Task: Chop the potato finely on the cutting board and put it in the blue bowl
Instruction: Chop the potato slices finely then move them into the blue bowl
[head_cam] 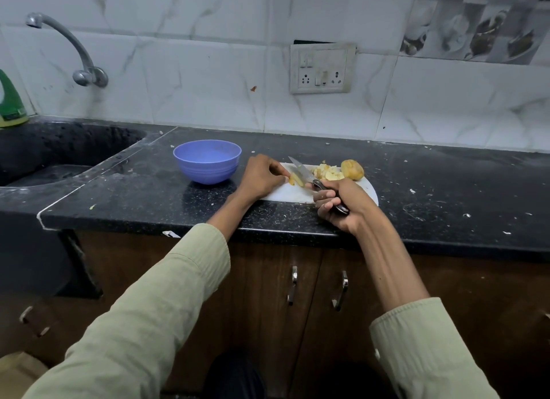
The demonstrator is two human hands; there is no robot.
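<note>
Right hand grips knife; left hand pinches potato piece on cutting board — fingertips near blade, slip risks cut. Blue bowl holds nothing visible.

Showing on the desk: one blue bowl; one white board; one knife. On the board: one unpeeled potato chunk, one heap of cut pieces (pieces too small to count) and one piece lying under the blade. Hands working: two. Also showing: one sink, one tap, one socket panel, one green item at the left edge, four cabinet handles.
</note>
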